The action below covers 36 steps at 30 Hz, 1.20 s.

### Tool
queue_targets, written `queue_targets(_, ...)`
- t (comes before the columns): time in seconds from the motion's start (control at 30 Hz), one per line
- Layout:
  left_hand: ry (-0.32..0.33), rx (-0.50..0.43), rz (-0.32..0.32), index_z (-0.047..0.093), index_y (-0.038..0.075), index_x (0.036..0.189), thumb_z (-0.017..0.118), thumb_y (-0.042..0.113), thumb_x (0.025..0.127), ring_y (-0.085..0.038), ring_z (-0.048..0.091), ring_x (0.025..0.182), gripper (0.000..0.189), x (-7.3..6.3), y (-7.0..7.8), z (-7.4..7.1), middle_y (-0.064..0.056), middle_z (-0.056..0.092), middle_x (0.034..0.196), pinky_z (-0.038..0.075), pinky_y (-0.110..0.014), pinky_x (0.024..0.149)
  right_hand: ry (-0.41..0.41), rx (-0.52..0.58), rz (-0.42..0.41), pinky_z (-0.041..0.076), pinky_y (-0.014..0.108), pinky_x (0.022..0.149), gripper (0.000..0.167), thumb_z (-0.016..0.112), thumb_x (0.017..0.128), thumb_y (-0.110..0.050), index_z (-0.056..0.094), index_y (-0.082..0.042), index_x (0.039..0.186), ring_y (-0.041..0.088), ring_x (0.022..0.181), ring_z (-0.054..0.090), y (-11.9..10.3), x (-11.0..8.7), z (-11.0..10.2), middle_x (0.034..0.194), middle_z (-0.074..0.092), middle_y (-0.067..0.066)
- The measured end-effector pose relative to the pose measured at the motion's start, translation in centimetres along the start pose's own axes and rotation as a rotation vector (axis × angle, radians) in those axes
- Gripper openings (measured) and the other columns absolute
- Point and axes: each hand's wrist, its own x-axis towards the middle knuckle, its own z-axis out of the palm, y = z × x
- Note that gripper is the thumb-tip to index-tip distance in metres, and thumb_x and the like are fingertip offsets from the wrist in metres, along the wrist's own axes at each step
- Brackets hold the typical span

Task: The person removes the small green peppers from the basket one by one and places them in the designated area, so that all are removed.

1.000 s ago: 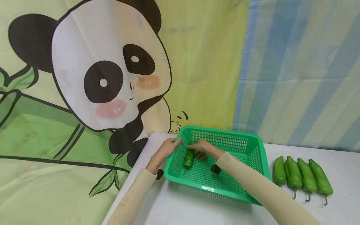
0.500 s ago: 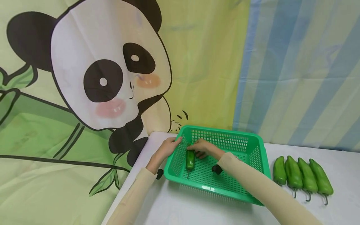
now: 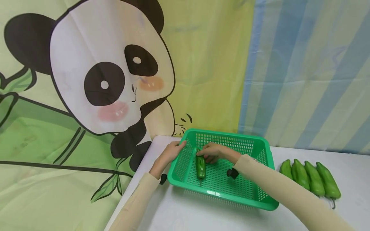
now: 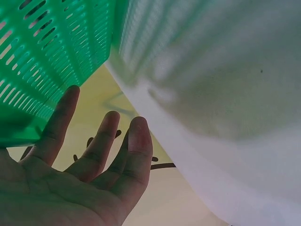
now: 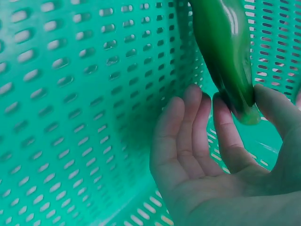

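A green plastic basket [image 3: 214,193] with perforated walls stands on a white table. At its left wall, my left hand [image 3: 169,153] holds the rim; the left wrist view shows the index finger against the outside of the basket wall [image 4: 51,52], other fingers extended, thumb hidden. Inside the basket, my right hand [image 3: 213,152] pinches the narrow tip of a long green pepper [image 3: 200,168] between thumb and index finger. In the right wrist view the pepper [image 5: 225,47] rises from the pinch, with the remaining fingers bent loosely beside it. Its thin stem points toward the front wall.
Several more green peppers [image 3: 314,178] lie in a row on the white table [image 3: 354,186], right of the basket; the right sleeve [image 3: 277,186] partly covers them. A cloth backdrop with a panda print [image 3: 112,64] hangs behind. A small black device [image 3: 232,173] sits at the right wrist.
The right hand and the pepper have shifted rightward, away from the basket's left wall. The right forearm now covers more of the row of peppers. The left hand stays at the rim.
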Motion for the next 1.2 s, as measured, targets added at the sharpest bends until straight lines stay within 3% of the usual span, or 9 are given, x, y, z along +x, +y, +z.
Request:
queue_targets(0.17,0.009,0.012,0.002,0.069,0.009,0.123,0.041,0.057,0.104,-0.023,0.066,0.073,0.058,-0.1,0.1,0.0,-0.015,0.069,0.091,0.052,-0.030,0.064,-0.043,-0.037,-0.034,0.058,0.048,0.088,0.037,0.068,0.096,-0.036,0.066,-0.008,0.118,0.032,0.100,0.069,0.1,-1.5,-1.3,0.110,0.065,0.015)
queue_targets(0.37,0.019,0.023,0.001,0.068,0.013,0.126,0.043,0.055,0.104,-0.017,0.063,0.067,0.054,-0.1,0.1,0.1,-0.008,0.067,0.085,0.052,-0.030,0.063,-0.101,-0.078,-0.084,0.058,0.049,0.086,0.030,0.065,0.099,-0.035,0.066,-0.006,0.104,0.035,0.098,0.069,0.6,-3.3,-3.1,0.104,0.066,0.016)
queue_targets(0.57,0.024,0.017,0.000,0.068,0.013,0.127,0.043,0.055,0.104,-0.016,0.063,0.060,0.054,0.0,0.1,0.1,-0.007,0.066,0.081,0.054,-0.030,0.059,-0.154,-0.034,-0.086,0.059,0.050,0.086,0.025,0.063,0.101,-0.029,0.063,-0.004,0.100,0.041,0.099,0.071,1.2,-5.0,-4.8,0.103,0.064,0.019)
queue_targets(0.73,0.029,0.017,0.004,0.069,0.013,0.123,0.042,0.055,0.104,-0.015,0.063,0.060,0.054,0.1,0.1,0.2,-0.007,0.066,0.081,0.054,-0.030,0.059,-0.169,0.002,-0.073,0.059,0.049,0.086,0.027,0.062,0.101,-0.027,0.063,-0.001,0.108,0.041,0.101,0.071,1.3,-6.7,-6.3,0.114,0.061,0.026)
queue_targets(0.9,0.027,0.011,0.002,0.069,0.013,0.123,0.043,0.054,0.104,-0.016,0.062,0.060,0.052,0.0,0.1,0.3,-0.007,0.066,0.080,0.054,-0.030,0.059,-0.185,0.014,-0.061,0.062,0.041,0.079,0.032,0.061,0.102,-0.028,0.059,-0.002,0.122,0.040,0.103,0.071,1.4,-8.0,-8.1,0.126,0.055,0.028)
queue_targets(1.0,0.026,0.008,-0.001,0.070,0.013,0.121,0.043,0.054,0.104,-0.016,0.062,0.059,0.051,0.0,0.1,0.2,-0.007,0.065,0.079,0.055,-0.030,0.058,-0.205,0.025,-0.049,0.062,0.039,0.078,0.033,0.061,0.102,-0.029,0.058,0.001,0.117,0.043,0.107,0.069,1.6,-8.6,-9.3,0.129,0.053,0.025)
queue_targets(1.2,0.026,0.010,0.000,0.069,0.013,0.123,0.043,0.054,0.104,-0.017,0.063,0.062,0.052,0.0,0.1,0.2,-0.007,0.066,0.081,0.055,-0.031,0.060,-0.241,0.022,-0.041,0.062,0.041,0.079,0.030,0.060,0.103,-0.030,0.050,-0.007,0.088,0.044,0.113,0.066,2.1,-10.2,-11.8,0.132,0.051,0.023)
